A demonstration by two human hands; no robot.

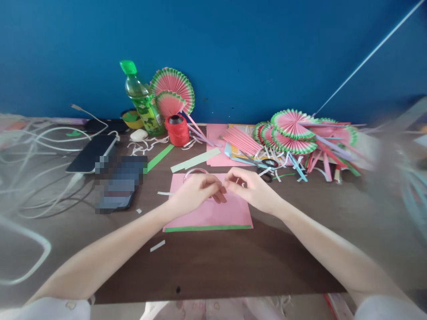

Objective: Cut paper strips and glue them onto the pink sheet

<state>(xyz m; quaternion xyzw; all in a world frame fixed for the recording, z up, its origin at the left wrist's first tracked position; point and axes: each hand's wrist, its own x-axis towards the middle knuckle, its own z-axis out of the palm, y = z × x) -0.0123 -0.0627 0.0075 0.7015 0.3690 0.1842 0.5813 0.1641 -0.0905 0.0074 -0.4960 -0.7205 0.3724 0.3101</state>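
**Two hands, one pink sheet**

The left hand [195, 191] and right hand [251, 189] meet fingertip to fingertip over one pink sheet [213, 213] lying flat on the worktop [233, 262]; what they pinch I cannot tell. Behind: two upright paper fans [171, 91], one green bottle [142, 100], one red spool [177, 130].

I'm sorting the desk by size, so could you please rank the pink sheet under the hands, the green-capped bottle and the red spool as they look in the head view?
1. Pink sheet, plainly largest, though nearest the camera.
2. Bottle.
3. Red spool, smallest.

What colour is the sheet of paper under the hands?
Pink paper with a green strip along its near edge, seen in the head view.
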